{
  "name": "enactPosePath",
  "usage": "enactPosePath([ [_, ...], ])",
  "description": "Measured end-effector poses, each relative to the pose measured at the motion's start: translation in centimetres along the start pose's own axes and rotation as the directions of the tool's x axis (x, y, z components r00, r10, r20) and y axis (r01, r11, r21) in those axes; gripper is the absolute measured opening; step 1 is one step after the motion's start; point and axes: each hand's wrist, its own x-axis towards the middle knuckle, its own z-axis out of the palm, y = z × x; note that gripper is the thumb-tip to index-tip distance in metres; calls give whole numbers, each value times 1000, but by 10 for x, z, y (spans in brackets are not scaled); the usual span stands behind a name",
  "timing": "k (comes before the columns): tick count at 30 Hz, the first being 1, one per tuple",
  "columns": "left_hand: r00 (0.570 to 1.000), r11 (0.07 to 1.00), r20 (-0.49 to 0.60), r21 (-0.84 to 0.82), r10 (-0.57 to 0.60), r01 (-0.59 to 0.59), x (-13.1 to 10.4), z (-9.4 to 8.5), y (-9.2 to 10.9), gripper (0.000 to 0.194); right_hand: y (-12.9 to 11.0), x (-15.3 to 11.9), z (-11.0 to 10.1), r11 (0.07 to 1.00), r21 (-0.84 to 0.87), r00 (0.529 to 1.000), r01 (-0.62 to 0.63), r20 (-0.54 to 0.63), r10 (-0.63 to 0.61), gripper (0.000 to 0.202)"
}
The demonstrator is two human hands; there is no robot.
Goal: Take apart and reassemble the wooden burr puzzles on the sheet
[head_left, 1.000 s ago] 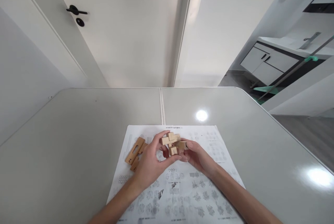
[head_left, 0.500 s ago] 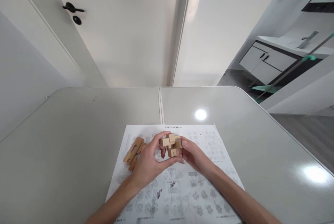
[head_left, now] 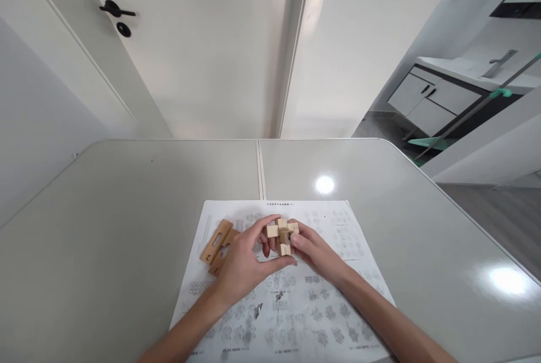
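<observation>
A small cluster of interlocking light wooden blocks [head_left: 282, 234] is held between both hands above a printed sheet [head_left: 333, 290]. My left hand [head_left: 245, 253] grips it from the left, thumb below and index finger on top. From the right, my right hand [head_left: 315, 247] pinches the cluster, with its thumb on the front. Some of its other fingers are hidden behind the blocks. Two darker wooden pieces lie on the sheet left of my left hand: a slotted one [head_left: 216, 242] marked 2, and a notched one [head_left: 220, 261] partly covered by that hand.
The sheet lies on a pale grey table [head_left: 105, 239] with a seam down its far half. Beyond the far edge stands a white door [head_left: 203, 58] with a black handle [head_left: 116, 9]. At the right, a washbasin cabinet [head_left: 431, 98] shows through an opening.
The block cluster has turned slightly and shifted a little right in my hands. My right thumb has moved slightly lower and left on it. The two darker pieces have not moved.
</observation>
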Motion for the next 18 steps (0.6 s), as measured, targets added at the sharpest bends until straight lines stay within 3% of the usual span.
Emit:
enactPosePath([
  [5, 997, 997, -35, 12, 71, -71, 0, 1, 2, 66, 4, -1, -3, 997, -58, 999, 42, 8, -42, 52],
  [10, 998, 993, -54, -115, 31, -37, 0, 0, 5, 61, 5, -3, 2, 999, -26, 999, 46, -10, -46, 50],
  [14, 999, 984, -40, -178, 21, -28, 0, 0, 6, 58, 7, -4, 3, 970, -233, 986, 68, -134, -102, 41],
  [18, 996, 993, -66, -92, 63, -69, -1, 0, 6, 58, 7, -4, -1, 910, -404, 958, 93, -212, -192, 37],
])
